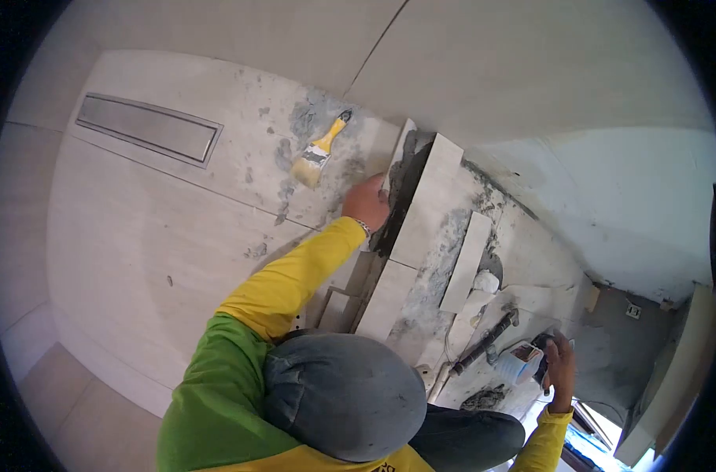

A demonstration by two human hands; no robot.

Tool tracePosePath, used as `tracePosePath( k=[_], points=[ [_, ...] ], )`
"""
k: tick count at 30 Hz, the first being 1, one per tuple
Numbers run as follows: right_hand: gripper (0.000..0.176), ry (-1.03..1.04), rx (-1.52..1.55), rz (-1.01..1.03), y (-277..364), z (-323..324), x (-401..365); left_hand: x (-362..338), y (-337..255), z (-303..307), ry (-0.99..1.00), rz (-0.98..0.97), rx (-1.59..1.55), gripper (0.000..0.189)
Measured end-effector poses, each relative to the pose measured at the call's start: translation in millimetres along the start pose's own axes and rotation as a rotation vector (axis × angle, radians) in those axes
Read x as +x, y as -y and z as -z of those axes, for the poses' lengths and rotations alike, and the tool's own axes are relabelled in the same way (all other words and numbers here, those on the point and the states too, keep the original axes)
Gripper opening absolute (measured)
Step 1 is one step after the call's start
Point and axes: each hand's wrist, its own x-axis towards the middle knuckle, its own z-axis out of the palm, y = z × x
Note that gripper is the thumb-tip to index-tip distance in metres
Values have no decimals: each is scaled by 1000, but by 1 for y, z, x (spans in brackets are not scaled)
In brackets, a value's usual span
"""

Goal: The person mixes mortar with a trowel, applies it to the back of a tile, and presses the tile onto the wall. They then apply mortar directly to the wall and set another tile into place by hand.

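My left hand (pixel 367 201) is closed on a narrow tile strip (pixel 399 161) standing on edge, its inner face smeared with grey mortar. A dark mortar-filled gap lies between this strip and the pale tiled ledge (pixel 421 204). Far to the right, my right hand (pixel 561 368) is at a dark object (pixel 544 343) beside a white tub (pixel 518 363); its fingers are bent, and what they hold is unclear. A yellow-handled brush (pixel 321 151) lies on the floor tiles left of the strip.
A metal drain cover (pixel 149 128) is set in the floor at upper left. Past the ledge lie a loose tile strip (pixel 466 262), a white crumpled lump (pixel 486 282) and a dark-handled tool (pixel 485 343). Walls (pixel 562 71) rise at the top and right.
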Motion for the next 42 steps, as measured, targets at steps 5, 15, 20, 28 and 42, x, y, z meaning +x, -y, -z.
tracePosePath(
  k=[5, 15, 20, 28, 42],
  points=[
    [38, 155, 222, -94, 137, -21, 37, 0, 3, -3, -23, -63, -47, 38],
    [35, 229, 252, 214, 194, -108, 95, -7, -6, -12, 94, -110, -136, 40],
    [37, 141, 370, 280, 198, -160, 124, -2, 3, -22, 175, -85, -278, 43],
    [57, 124, 466, 265, 211, -199, 141, 4, 14, -37, 271, -23, -502, 43],
    [74, 376, 576, 226, 224, -200, 142, 22, 11, -33, 401, 86, -546, 48]
  ],
)
